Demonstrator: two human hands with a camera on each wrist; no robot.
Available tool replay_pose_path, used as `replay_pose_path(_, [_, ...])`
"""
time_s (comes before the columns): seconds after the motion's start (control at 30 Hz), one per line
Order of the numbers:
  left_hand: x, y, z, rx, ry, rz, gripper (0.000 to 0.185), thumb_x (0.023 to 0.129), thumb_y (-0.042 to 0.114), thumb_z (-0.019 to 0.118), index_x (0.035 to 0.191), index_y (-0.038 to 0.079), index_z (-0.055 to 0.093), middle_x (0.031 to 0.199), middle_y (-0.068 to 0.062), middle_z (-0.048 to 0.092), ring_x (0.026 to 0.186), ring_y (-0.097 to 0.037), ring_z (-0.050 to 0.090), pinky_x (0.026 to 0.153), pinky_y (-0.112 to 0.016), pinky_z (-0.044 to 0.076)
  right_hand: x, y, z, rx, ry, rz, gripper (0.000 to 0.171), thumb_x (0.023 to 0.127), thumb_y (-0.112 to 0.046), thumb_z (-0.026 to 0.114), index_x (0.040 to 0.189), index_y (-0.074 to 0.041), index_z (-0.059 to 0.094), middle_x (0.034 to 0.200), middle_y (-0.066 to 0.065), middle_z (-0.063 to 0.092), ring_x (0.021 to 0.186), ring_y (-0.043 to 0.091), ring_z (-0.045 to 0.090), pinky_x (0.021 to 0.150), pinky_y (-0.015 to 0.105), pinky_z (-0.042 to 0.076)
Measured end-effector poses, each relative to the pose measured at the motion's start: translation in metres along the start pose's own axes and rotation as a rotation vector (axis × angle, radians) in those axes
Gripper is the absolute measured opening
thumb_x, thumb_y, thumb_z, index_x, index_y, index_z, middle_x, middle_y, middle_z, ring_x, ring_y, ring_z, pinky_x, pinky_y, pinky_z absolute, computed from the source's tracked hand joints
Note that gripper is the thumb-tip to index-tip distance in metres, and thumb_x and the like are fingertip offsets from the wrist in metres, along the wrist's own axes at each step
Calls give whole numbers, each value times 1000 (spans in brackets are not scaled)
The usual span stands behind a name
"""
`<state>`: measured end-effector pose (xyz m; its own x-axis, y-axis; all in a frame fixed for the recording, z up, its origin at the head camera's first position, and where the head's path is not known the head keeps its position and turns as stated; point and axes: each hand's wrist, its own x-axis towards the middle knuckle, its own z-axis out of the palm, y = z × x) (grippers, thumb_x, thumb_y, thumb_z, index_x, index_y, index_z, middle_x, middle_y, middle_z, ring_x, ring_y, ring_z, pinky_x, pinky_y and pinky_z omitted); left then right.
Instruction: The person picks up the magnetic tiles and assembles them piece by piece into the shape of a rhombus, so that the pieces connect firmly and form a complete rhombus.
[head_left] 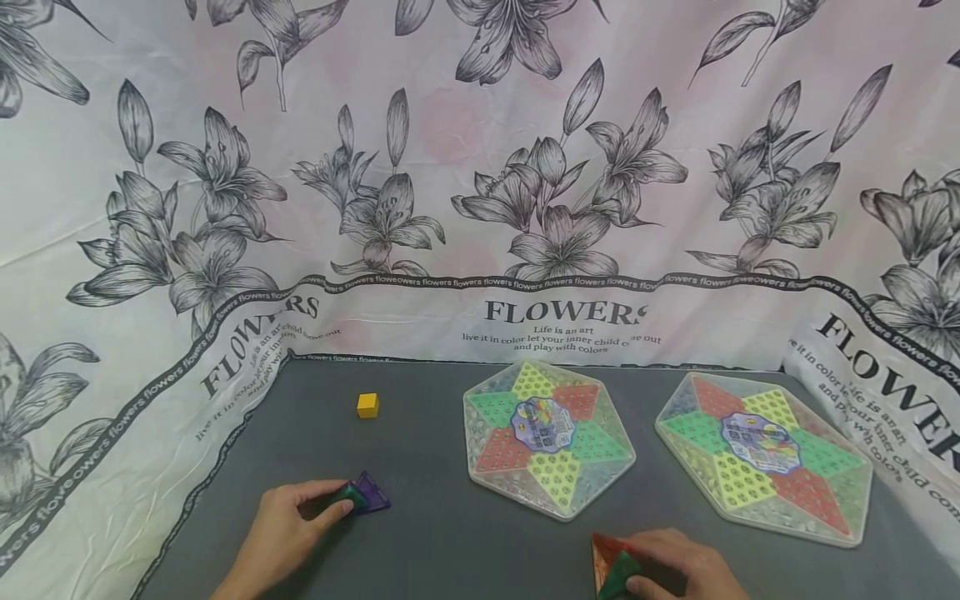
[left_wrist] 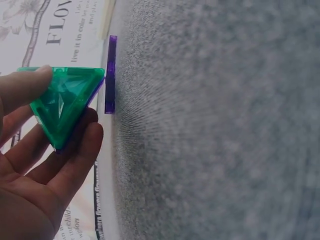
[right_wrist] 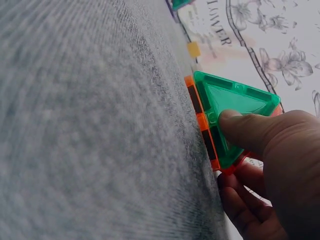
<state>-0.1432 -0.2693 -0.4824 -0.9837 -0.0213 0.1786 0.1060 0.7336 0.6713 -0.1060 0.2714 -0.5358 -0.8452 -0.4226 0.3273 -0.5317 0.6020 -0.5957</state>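
Pinching a translucent green plastic triangle tile (left_wrist: 62,102) tilted off the grey felt mat (head_left: 450,533), the left hand (head_left: 288,525) curls round it; the right hand (head_left: 686,567) grips another green triangle (right_wrist: 232,107) against an orange tile (right_wrist: 200,117).

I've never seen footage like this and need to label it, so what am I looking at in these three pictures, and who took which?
There is no machine: a person works with two bare hands and wears three cameras. The wide picture comes from the head, looking down on a grey mat with flower-printed cloth behind it. The two close pictures come from the wrists, so the mat looks tipped on its side.

On the mat lie a small yellow cube and two six-sided star game boards.

The left hand has a green triangle tile in its grip, next to a purple tile on the mat. The right hand holds another green triangle against an orange tile.
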Motion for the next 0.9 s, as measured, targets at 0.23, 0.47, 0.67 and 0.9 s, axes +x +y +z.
replay_pose_path(0.23, [0, -1, 1, 9, -50, -30, 18, 90, 22, 92, 106, 28, 87, 108, 5, 84, 101, -6, 76, 88, -27, 62, 0, 8, 1, -2, -3, -30, 39, 93, -20, 89, 130, -27, 79, 119, -16, 77, 105, -2, 69, 75, 24, 59])
replay_pose_path(0.47, [0, 0, 1, 78, -63, -17, 18, 92, 23, 91, 107, 30, 86, 110, 6, 84, 106, -13, 77, 93, -35, 63, -1, 15, 0, 15, -48, -3, 35, 95, -23, 87, 129, -26, 79, 120, -16, 77, 105, -2, 68, 76, 24, 59])
replay_pose_path(0.67, [1, 1, 1, 104, -77, -11, 18, 91, 22, 91, 108, 21, 87, 107, 4, 84, 102, -16, 80, 90, -36, 65, -1, 14, 0, 13, -43, -7, 36, 95, -23, 87, 130, -27, 78, 121, -16, 77, 106, -2, 68, 76, 24, 59])
replay_pose_path(0.9, [1, 2, 2, 83, -66, -46, 18, 90, 21, 92, 106, 15, 87, 102, 3, 84, 93, -12, 79, 83, -32, 65, 0, 13, -2, 33, -65, 18, 34, 97, -24, 86, 130, -26, 78, 121, -15, 77, 106, -3, 67, 76, 24, 59])
